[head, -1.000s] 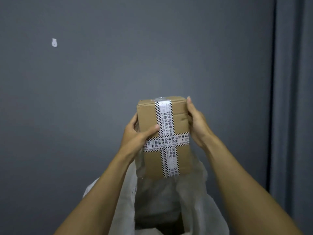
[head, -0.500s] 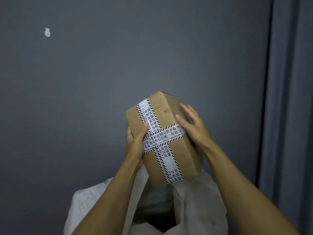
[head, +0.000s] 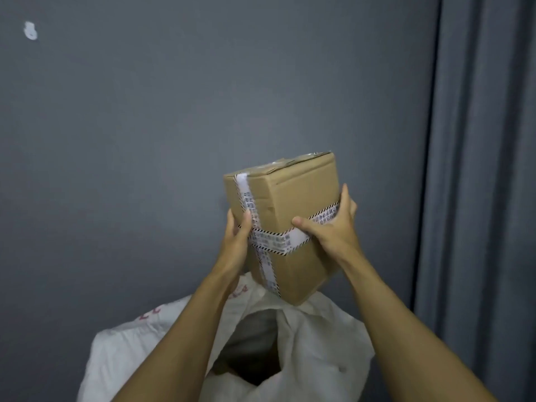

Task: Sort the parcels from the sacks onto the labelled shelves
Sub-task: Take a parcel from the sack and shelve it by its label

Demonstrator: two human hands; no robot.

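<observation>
Open sack mouth below, unobstructed

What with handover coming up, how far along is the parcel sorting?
Done: one cardboard parcel is out of the white sack, held above its open mouth. In hand: the left hand and right hand both grip it at its taped sides. Left: no shelf is in view, so it is not yet shelved; the sack's dark inside hides whether more remain.

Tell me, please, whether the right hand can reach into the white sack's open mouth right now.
Probably not yet: the right hand and left hand both grip the cardboard box above the sack, though its mouth gapes unobstructed.
</observation>
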